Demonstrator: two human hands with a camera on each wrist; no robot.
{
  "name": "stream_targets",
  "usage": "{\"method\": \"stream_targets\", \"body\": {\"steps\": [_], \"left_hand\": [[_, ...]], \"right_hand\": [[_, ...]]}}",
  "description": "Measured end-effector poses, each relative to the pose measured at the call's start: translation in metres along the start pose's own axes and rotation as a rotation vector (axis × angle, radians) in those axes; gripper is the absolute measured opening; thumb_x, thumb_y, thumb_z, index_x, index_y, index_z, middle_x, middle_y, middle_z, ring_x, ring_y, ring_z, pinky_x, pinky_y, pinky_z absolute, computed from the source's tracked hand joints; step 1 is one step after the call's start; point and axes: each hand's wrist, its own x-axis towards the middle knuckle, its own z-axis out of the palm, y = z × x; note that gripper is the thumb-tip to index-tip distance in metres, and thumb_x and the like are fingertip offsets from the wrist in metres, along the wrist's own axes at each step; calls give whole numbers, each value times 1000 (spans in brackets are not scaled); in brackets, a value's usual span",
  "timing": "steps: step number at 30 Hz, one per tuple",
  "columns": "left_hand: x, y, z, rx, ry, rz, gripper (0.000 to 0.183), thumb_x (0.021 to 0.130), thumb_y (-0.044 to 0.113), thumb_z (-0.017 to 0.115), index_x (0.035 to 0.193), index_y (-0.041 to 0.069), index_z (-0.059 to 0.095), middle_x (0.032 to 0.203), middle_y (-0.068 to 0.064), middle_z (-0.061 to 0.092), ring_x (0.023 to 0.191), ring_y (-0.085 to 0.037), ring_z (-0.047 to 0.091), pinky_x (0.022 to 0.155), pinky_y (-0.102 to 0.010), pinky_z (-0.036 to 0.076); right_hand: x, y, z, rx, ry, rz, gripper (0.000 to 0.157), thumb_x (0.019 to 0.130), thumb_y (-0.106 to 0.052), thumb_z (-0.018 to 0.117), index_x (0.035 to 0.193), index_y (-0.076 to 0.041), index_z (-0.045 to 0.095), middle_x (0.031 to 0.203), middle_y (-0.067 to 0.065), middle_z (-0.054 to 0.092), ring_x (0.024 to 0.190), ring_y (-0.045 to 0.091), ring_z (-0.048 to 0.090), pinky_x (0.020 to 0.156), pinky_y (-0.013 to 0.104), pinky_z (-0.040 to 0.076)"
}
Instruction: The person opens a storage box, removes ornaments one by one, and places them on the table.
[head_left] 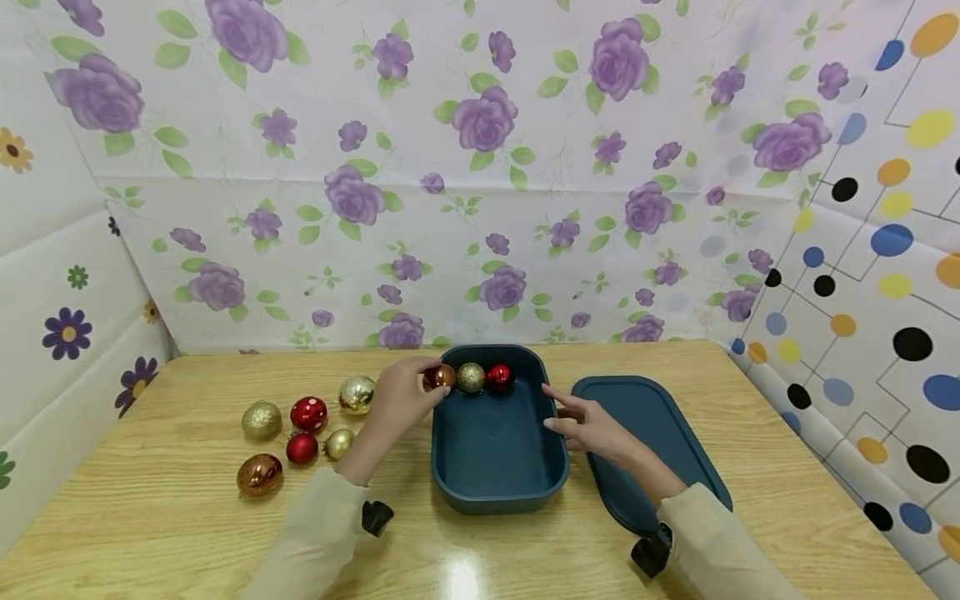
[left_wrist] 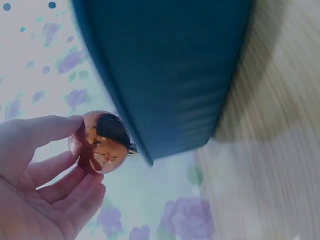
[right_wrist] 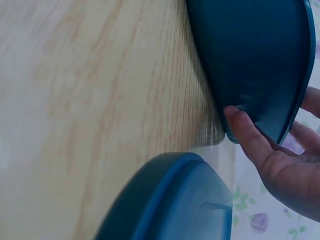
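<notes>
A shiny copper bauble is pinched between the thumb and fingers of my left hand, at the back left corner of a dark blue rectangular box. Inside the box, a glittery gold bauble and a red bauble lie side by side along the back wall. My right hand rests at the box's right rim, two fingertips over the edge. In the right wrist view, another finger of it touches the outer wall.
Several baubles lie on the wooden table left of the box, among them a dotted red bauble, a shiny gold bauble and a copper bauble. A dark blue lid lies to the right, under my right forearm. Flowered cloth hangs behind.
</notes>
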Motion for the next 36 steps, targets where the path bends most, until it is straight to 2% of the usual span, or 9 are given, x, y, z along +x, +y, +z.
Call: {"method": "stream_targets", "body": {"steps": [1, 4, 7, 15, 20, 26, 27, 31, 36], "left_hand": [[-1, -1, -3, -17, 12, 1, 38, 75, 13, 74, 110, 0, 65, 107, -16, 64, 87, -27, 61, 70, -40, 50], [-4, -7, -14, -70, 37, -3, 39, 75, 11, 74, 110, 0, 65, 107, -17, 64, 87, -28, 61, 68, -39, 52], [-9, -13, -25, -107, 57, -10, 39, 74, 10, 74, 110, -2, 64, 109, -19, 63, 96, -31, 60, 72, -40, 53], [-31, -38, -59, -114, 51, -83, 41, 77, 10, 72, 114, -4, 61, 111, -23, 60, 98, -34, 59, 70, -36, 54], [-47, -52, -93, -15, 62, -172, 44, 80, 20, 70, 117, -3, 59, 112, -25, 59, 103, -39, 55, 74, -41, 52], [-65, -83, -126, 73, 106, -257, 51, 82, 30, 67, 119, -4, 57, 114, -27, 57, 103, -45, 51, 70, -44, 48], [-68, -88, -130, 81, 110, -275, 52, 83, 31, 67, 120, -3, 56, 114, -27, 57, 103, -45, 51, 66, -42, 47], [-81, -109, -140, 104, 127, -333, 54, 83, 33, 66, 120, -5, 56, 112, -28, 57, 101, -47, 50, 66, -45, 45], [-96, -136, -146, 145, 121, -403, 55, 83, 32, 66, 118, -9, 54, 112, -31, 56, 101, -51, 48, 76, -55, 39]], "right_hand": [[0, 0, 0, 1, 1, 3, 66, 90, -27, 58, 146, -21, 24, 141, 31, 25, 104, 33, 49, 58, 35, 41], [-1, 1, -1, -4, 12, 6, 66, 90, -28, 58, 146, -21, 25, 141, 31, 25, 119, 35, 42, 60, 36, 42], [-1, 2, -1, -5, 16, 7, 66, 89, -29, 58, 145, -21, 25, 141, 31, 25, 120, 37, 41, 61, 36, 43], [-1, 3, -1, -7, 10, -4, 66, 89, -30, 58, 146, -20, 25, 141, 32, 25, 125, 39, 36, 62, 37, 44], [-1, 4, 1, -23, 2, -7, 66, 89, -32, 58, 145, -21, 25, 141, 31, 26, 125, 38, 36, 66, 38, 46], [-1, 3, 2, -33, 8, -6, 66, 89, -33, 57, 145, -22, 25, 141, 31, 26, 126, 40, 34, 80, 41, 50], [-1, 3, 2, -31, 11, -8, 66, 90, -32, 57, 145, -21, 25, 141, 31, 26, 127, 40, 34, 82, 42, 50], [-1, 3, 2, -14, -1, -14, 66, 90, -32, 57, 146, -21, 24, 142, 31, 24, 127, 41, 33, 85, 43, 48], [0, 3, 3, -2, -15, -18, 67, 89, -32, 57, 146, -21, 23, 142, 31, 23, 127, 40, 34, 86, 43, 48]]}}
